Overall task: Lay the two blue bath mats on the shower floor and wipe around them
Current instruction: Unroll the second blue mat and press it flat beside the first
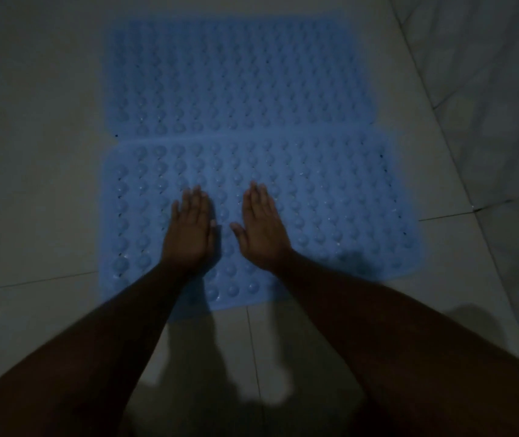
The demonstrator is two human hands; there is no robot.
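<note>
From your head camera, you look down in dim light at a pale tiled shower floor with two blue bath mats laid on it. The near mat fills the middle of the view, its surface covered in rows of round bumps. The far mat lies just beyond it toward twelve o'clock, and the two meet along their long edges; whether one edge overlaps the other is hard to tell in this light. The far mat sits slightly to the left of the near one, so their ends do not line up.

Your left hand rests flat on the near mat, palm down, fingers straight and held together, gripping nothing. Your right hand lies flat just beside it at three o'clock, fingers also extended and the thumb spread toward the left hand, also holding nothing. The two hands are near each other but apart. Both forearms reach in from six o'clock, casting shadows on the tiles below. A tiled wall rises at two o'clock.
</note>
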